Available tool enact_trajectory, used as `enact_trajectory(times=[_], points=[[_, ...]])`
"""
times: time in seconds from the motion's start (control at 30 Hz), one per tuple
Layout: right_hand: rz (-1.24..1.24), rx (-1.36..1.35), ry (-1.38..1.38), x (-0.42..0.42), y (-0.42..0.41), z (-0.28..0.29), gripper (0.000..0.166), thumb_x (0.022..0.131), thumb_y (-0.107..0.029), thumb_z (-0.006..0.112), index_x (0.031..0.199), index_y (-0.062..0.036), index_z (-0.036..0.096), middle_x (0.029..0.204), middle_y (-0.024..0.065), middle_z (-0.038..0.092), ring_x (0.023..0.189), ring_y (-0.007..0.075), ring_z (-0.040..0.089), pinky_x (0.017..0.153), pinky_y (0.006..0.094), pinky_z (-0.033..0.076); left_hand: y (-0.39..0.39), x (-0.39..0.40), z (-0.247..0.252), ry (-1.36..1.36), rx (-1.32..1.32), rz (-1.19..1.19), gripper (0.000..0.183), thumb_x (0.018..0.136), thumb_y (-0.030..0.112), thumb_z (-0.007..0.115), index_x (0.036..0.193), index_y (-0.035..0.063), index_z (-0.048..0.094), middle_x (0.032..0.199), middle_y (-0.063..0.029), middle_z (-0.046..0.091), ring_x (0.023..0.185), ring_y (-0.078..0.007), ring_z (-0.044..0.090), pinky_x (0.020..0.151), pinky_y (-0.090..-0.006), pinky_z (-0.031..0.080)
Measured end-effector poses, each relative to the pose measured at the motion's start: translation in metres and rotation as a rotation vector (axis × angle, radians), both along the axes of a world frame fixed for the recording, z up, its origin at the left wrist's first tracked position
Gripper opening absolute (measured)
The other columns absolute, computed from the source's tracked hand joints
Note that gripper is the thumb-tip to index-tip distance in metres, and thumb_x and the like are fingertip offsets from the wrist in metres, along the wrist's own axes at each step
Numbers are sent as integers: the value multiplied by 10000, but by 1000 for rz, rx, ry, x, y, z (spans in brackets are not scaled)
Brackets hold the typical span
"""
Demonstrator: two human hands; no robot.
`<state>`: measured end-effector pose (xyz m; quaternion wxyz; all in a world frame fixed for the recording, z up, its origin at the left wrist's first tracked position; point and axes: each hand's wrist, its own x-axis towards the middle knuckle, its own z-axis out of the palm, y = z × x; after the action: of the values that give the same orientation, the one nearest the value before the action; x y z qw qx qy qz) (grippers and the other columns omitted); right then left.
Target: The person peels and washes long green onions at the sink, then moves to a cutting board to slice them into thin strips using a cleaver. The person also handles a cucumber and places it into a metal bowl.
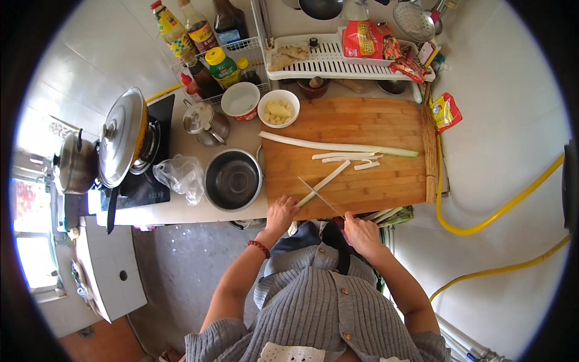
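Note:
My left hand [282,211] grips the near end of a green onion stalk [326,182], which lies slanted on the bamboo cutting board [380,122]. In my right hand [362,233] is a kitchen knife [322,197]; its thin blade crosses over the stalk just beyond my left fingers. Whether the edge has entered the stalk I cannot tell. Farther back on the board are a long whole green onion stalk [339,145] and several white split strips [346,157]. The knife's handle is mostly hidden by my right hand.
Left of the board stand a dark-lined metal bowl [234,180], a white bowl of peeled garlic [278,108], a metal pot [206,124] and a plastic bag [181,176]. A lidded wok [121,135] sits on the gas stove. Behind are sauce bottles [199,34] and a white rack [325,56].

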<state>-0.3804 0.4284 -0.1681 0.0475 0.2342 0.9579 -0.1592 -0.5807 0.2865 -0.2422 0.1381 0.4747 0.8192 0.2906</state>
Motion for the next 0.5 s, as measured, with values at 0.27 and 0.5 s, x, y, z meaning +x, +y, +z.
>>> enact_trajectory(times=[0.27,0.5], points=[[-123,-57,154,-8,3,-17,166,832,-190,514,851,-27,492,578,174,563,520,353,566,460,435,443,-14,2,7,-5,15,-128,144,771,156,587,895,84,573,847,-97,547,797,-315,541,666,-399,436],[-330,-172,276,44,23,-17,196,841,-197,528,809,-6,501,661,170,585,621,359,575,525,405,430,44,23,11,12,58,-230,178,741,123,599,914,91,572,885,-83,544,842,-293,532,727,-390,433]])
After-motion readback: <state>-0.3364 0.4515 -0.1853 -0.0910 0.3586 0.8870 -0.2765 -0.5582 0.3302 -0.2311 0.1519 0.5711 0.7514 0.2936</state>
